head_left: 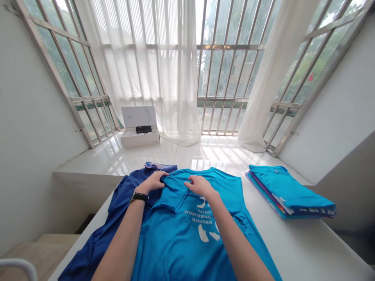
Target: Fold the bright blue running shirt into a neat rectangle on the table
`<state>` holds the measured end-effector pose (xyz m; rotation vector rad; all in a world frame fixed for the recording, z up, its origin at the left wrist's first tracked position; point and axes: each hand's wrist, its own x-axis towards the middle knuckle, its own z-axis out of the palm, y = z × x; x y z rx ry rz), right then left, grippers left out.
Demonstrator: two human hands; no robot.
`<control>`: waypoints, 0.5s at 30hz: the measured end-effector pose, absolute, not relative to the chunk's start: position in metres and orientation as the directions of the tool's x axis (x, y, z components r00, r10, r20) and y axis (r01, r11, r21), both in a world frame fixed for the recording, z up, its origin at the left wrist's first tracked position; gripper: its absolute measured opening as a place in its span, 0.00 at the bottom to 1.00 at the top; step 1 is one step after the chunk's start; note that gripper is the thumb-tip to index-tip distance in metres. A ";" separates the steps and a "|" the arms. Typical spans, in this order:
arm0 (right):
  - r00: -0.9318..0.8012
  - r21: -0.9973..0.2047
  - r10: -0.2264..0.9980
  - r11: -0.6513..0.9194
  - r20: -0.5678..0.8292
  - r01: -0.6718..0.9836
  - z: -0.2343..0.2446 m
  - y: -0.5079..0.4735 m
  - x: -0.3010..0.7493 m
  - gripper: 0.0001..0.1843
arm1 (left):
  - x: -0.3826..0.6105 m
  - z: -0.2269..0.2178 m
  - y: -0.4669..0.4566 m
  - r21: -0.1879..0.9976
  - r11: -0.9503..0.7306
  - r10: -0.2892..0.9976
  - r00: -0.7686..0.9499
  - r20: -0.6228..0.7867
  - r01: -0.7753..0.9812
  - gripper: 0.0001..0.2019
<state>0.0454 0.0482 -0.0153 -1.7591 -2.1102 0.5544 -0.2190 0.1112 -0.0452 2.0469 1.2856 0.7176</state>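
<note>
A bright blue T-shirt (175, 242) with white "Dalian International Marathon" print lies spread in front of me. One of its sleeves (173, 195) is folded inward over the chest. At the shirt's left shoulder, my left hand (154, 182), with a black-strapped watch on the wrist, is closed on the edge of the fabric. My right hand (200, 185) is over the upper chest beside the folded sleeve, its thumb and curved fingers apart, with no cloth visible between them. Under the shirt's left side lies a dark blue garment (117, 218), partly covered.
A stack of folded shirts (288, 191) sits at the right of the white table (316, 249). On the window ledge stands an open white box (140, 139) with a black device (143, 129) on it. Sheer curtains (164, 78) hang before barred windows. A white curved rail (20, 265) shows at lower left.
</note>
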 end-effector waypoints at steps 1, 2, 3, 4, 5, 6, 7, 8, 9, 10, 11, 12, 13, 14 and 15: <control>-0.165 -0.489 0.986 0.142 -0.004 0.861 -0.018 0.050 0.041 0.16 | -0.220 -0.049 0.111 0.738 -0.341 0.922 0.359 0.143 0.582 0.25; -0.151 -0.482 0.988 0.125 -0.016 0.867 -0.021 0.052 0.038 0.15 | -0.221 -0.052 0.111 0.741 -0.336 0.929 0.334 0.159 0.581 0.23; -0.139 -0.478 0.990 0.111 -0.024 0.871 -0.024 0.053 0.037 0.16 | -0.221 -0.055 0.111 0.744 -0.329 0.935 0.310 0.172 0.581 0.21; -0.128 -0.479 0.991 0.100 -0.027 0.872 -0.027 0.054 0.036 0.16 | -0.221 -0.057 0.112 0.745 -0.326 0.939 0.293 0.181 0.582 0.19; -0.120 -0.484 0.992 0.092 -0.027 0.870 -0.029 0.055 0.036 0.16 | -0.221 -0.059 0.114 0.745 -0.326 0.940 0.285 0.189 0.582 0.17; -0.114 -0.493 0.993 0.087 -0.025 0.866 -0.031 0.055 0.037 0.16 | -0.222 -0.060 0.115 0.746 -0.327 0.940 0.282 0.193 0.580 0.15; -0.111 -0.505 0.994 0.085 -0.021 0.859 -0.032 0.056 0.037 0.15 | -0.221 -0.060 0.116 0.750 -0.328 0.939 0.284 0.193 0.574 0.13; -0.109 -0.521 0.994 0.085 -0.016 0.849 -0.034 0.056 0.038 0.14 | -0.221 -0.059 0.117 0.760 -0.323 0.940 0.286 0.188 0.564 0.12; -0.109 -0.540 0.994 0.086 -0.011 0.837 -0.035 0.057 0.038 0.13 | -0.221 -0.057 0.117 0.777 -0.312 0.942 0.284 0.178 0.547 0.11; -0.111 -0.562 0.994 0.089 -0.004 0.822 -0.036 0.058 0.039 0.11 | -0.221 -0.055 0.117 0.802 -0.295 0.946 0.280 0.166 0.520 0.11; -0.111 -0.588 0.994 0.092 0.004 0.804 -0.038 0.059 0.039 0.09 | -0.220 -0.052 0.117 0.831 -0.276 0.949 0.275 0.156 0.483 0.11; -0.111 -0.616 0.994 0.095 0.013 0.782 -0.040 0.061 0.038 0.08 | -0.219 -0.049 0.116 0.861 -0.259 0.951 0.270 0.148 0.438 0.10; -0.108 -0.648 0.994 0.097 0.022 0.756 -0.042 0.063 0.038 0.07 | -0.218 -0.046 0.115 0.889 -0.243 0.953 0.265 0.145 0.389 0.10; -0.103 -0.683 0.994 0.096 0.029 0.725 -0.044 0.065 0.037 0.07 | -0.217 -0.043 0.113 0.910 -0.230 0.955 0.258 0.144 0.344 0.10; -0.097 -0.720 0.995 0.090 0.031 0.688 -0.047 0.067 0.037 0.07 | -0.216 -0.040 0.112 0.925 -0.220 0.957 0.251 0.144 0.310 0.09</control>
